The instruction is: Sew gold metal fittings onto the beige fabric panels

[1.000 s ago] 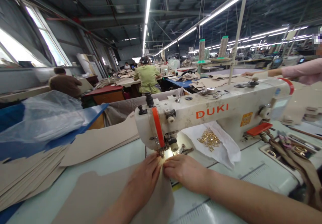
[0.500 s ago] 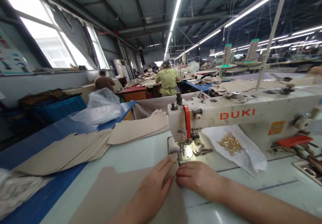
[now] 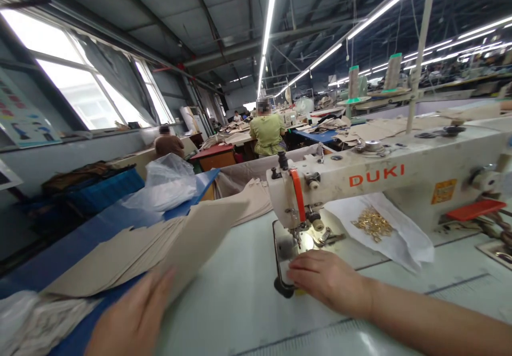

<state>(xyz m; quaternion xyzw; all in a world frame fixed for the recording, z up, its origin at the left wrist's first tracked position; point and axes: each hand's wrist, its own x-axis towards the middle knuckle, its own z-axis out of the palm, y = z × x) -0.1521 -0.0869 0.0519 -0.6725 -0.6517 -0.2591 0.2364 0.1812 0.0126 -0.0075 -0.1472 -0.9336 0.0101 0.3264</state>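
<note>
Moved: beige panel (image 3: 202, 236) has left the needle, now raised and tilted over the table's (image 3: 240, 302) left side, beside the panel stack (image 3: 112, 254) | my left grip (image 3: 132, 318): blurred, closed on the panel's near edge | my right grip (image 3: 326, 281): flat, holding nothing, fingertips at the needle plate (image 3: 285, 250) of the sewing machine (image 3: 376, 177).

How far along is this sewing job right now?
Done, it seems: the beige piece is off the sewing machine; no fabric lies on the needle plate. In hand: the left hand holds that piece up by the stack of beige pieces; the right hand rests flat at that plate. Left: how much of the stack needs sewing I cannot tell; the gold fittings lie untouched.
</note>
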